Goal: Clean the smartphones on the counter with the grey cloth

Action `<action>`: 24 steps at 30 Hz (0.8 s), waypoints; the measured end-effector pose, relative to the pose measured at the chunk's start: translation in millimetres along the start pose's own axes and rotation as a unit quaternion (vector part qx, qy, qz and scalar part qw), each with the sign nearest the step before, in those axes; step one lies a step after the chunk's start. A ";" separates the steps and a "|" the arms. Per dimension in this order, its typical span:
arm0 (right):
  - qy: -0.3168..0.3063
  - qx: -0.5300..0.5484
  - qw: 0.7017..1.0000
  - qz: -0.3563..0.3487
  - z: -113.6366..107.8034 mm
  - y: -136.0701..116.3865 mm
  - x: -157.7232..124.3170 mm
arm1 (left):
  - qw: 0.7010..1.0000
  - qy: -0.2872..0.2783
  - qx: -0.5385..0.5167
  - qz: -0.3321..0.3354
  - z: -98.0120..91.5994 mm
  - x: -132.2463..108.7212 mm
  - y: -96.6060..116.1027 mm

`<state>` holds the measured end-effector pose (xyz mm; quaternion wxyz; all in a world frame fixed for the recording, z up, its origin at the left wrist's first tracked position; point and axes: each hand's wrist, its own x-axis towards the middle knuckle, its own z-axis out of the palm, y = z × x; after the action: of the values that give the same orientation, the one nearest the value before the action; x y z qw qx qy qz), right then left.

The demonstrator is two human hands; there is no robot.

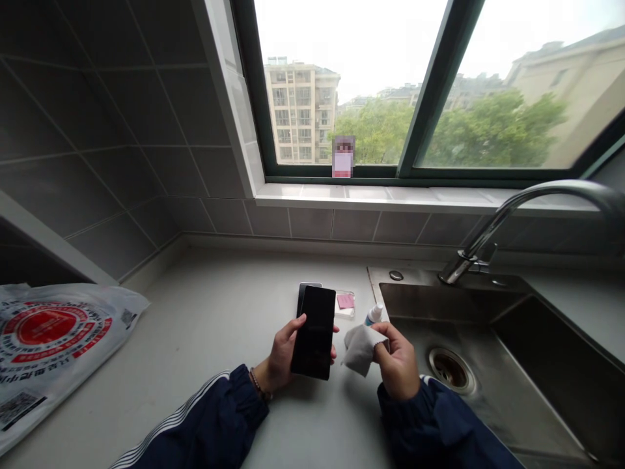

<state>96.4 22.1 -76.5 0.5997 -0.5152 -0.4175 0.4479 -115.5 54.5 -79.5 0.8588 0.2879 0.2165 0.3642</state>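
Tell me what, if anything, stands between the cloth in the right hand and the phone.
Only fingertips of the left hand, along the right edge of the smartphone. Nothing else visible stands between it and the gray cloth in the right hand.

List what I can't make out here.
All in the head view:
Flat item: mostly hidden by the black phone.
Left hand: fingers partly behind the phone.
Bottle: lower part hidden by the gray cloth.
Plastic bag: cut off by the left edge.
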 end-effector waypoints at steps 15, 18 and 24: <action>-0.051 0.097 0.988 0.110 2.3 9.9 2.9 | 1.000 0.025 0.014 0.013 0.4 -0.2 -6.1; -0.059 0.086 0.991 0.081 -0.2 11.3 5.4 | 1.000 0.026 0.006 0.017 -0.5 0.5 -6.5; -0.080 0.008 0.997 -0.014 -3.1 7.1 0.7 | 0.999 0.008 -0.031 -0.027 4.9 4.3 -11.1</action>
<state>98.8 22.5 -83.9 0.5748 -0.4671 -0.4679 0.4822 -104.3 49.7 -83.7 0.8753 0.2520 0.2193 0.3495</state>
